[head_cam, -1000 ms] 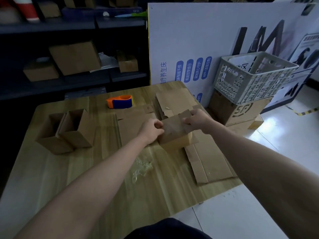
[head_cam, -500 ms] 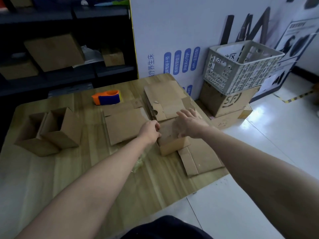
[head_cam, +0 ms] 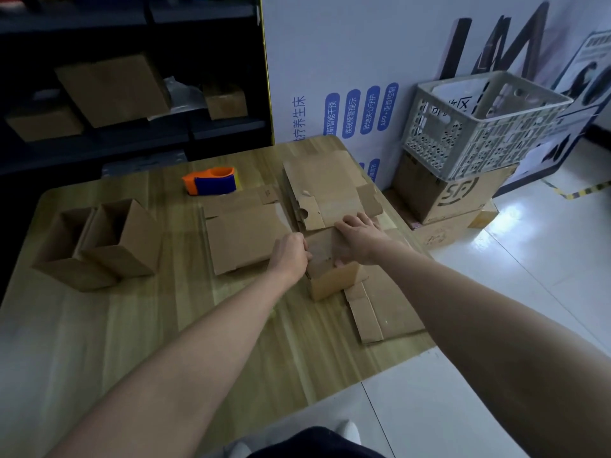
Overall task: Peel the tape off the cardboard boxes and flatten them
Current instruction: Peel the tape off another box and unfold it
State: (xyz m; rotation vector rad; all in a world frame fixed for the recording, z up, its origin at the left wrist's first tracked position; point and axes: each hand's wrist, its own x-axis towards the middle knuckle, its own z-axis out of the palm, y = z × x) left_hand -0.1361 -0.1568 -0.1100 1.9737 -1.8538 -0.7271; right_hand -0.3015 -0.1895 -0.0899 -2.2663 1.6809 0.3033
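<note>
Head: L hand (head_cam: 291, 256) grips box (head_cam: 332, 282) edge, R hand (head_cam: 360, 241) flat atop.

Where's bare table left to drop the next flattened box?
Bare: the near-left table, in front of the open boxes; also the strip between them and the flat cardboard. Crowded: far right, around the box.
</note>
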